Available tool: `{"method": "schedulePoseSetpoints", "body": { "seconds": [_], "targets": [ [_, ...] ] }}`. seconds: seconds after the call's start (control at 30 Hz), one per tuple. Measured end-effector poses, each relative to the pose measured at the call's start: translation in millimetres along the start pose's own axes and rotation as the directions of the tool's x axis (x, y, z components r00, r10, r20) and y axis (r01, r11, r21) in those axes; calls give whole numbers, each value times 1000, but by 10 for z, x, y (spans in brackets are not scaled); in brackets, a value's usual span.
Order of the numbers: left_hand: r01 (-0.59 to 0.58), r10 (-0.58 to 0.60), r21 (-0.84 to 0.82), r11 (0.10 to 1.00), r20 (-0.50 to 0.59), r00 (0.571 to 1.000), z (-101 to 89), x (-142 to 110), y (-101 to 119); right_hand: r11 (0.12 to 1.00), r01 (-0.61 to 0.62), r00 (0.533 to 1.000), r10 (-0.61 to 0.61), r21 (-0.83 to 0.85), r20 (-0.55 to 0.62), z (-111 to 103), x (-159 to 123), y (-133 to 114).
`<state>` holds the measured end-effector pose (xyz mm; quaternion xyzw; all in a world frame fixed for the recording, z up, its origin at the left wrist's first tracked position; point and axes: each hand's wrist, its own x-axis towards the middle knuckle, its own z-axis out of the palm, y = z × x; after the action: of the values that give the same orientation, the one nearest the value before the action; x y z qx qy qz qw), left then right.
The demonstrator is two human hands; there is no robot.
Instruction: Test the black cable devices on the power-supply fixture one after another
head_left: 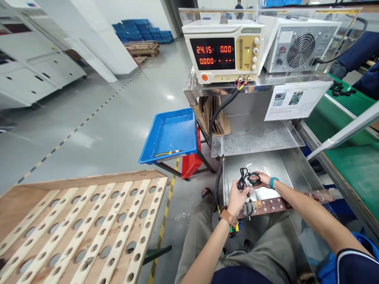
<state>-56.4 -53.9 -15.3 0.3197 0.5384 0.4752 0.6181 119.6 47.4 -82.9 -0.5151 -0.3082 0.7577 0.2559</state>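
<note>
My left hand (237,197), with a brown strap on its wrist, is closed on a bundle of black cable (243,177) above the front edge of a metal tray (237,165). My right hand (263,180), wearing a teal wristband, grips a small coil of the same kind of black cable (254,178) just to the right. Whether the two bundles are one cable I cannot tell. Below them runs a reddish-brown strip with metal studs (268,206) along the tray's front.
A power supply (222,53) with red digits stands on the metal shelf (204,88), beside a grey unit with a fan (301,49). Left are a blue tray (171,130) holding yellow-handled pliers (168,153) and a wooden rack with holes (97,225). A green-topped bench (355,173) stands right.
</note>
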Motion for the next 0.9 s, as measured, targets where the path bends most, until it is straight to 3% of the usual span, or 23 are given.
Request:
{"method": "schedulePoseSetpoints", "body": {
  "seconds": [0.2,0.5,0.9],
  "targets": [
    [105,-103,-38,994,49,993,22,-22,27,999,-14,998,16,-37,57,-56,66,51],
    [58,-61,33,998,80,995,-27,8,-101,999,34,998,-35,21,45,-77,120,111],
    [42,-43,15,999,94,995,-7,-36,-25,999,39,998,-41,38,49,-50,111,113]
  ]
}}
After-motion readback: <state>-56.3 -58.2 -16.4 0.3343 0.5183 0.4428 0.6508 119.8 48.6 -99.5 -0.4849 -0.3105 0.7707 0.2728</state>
